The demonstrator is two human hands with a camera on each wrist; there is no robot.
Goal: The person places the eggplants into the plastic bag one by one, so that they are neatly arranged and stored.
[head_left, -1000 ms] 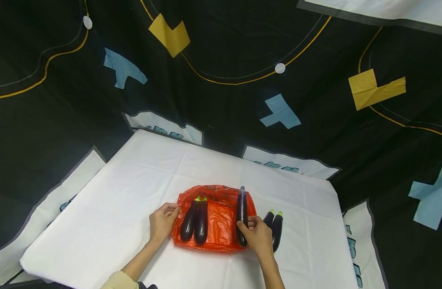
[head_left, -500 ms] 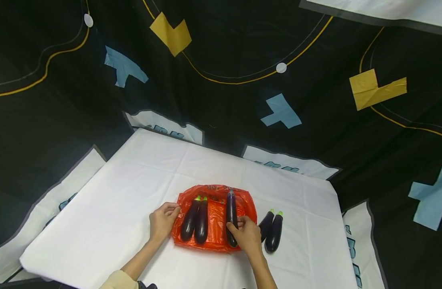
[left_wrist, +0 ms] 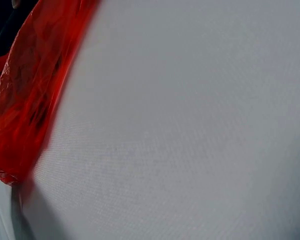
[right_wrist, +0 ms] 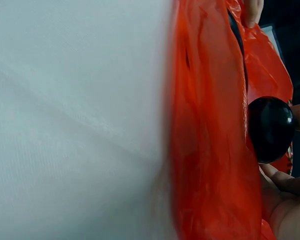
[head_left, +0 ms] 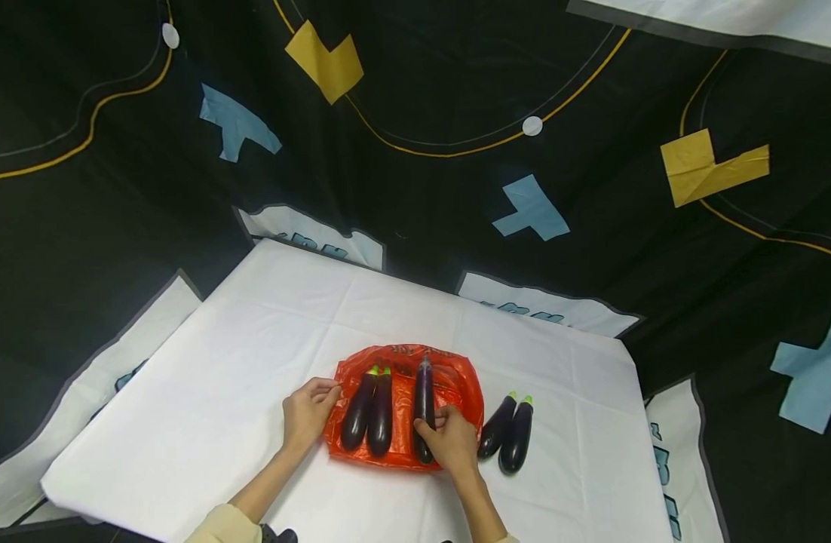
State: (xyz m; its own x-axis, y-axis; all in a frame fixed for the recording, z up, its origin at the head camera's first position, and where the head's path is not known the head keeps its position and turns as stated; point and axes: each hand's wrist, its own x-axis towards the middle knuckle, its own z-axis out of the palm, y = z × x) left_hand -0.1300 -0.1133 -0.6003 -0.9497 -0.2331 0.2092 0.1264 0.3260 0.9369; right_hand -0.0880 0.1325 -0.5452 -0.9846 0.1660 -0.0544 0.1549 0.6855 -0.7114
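A red plastic bag [head_left: 403, 403] lies spread on the white table. Two dark purple eggplants [head_left: 358, 415] rest side by side in its left part, green stems pointing away. My right hand [head_left: 454, 443] grips a third eggplant [head_left: 424, 400] over the bag's middle. Its rounded dark end [right_wrist: 271, 130] shows between thumb and fingers in the right wrist view. At the bag's left rim, my left hand [head_left: 307, 415] pinches the plastic. The left wrist view catches mostly the bag's side [left_wrist: 32, 95]; that hand's grip is hidden there.
Two more eggplants [head_left: 516, 437] lie on the table just right of the bag, close to my right hand. A white cloth covers the table [head_left: 205, 407]. Behind it hangs a black backdrop [head_left: 422, 196] with yellow and blue shapes.
My right hand has carried its eggplant leftward, from the bag's right edge to near its middle. More of the two eggplants outside now shows. The left hand stays at the rim.
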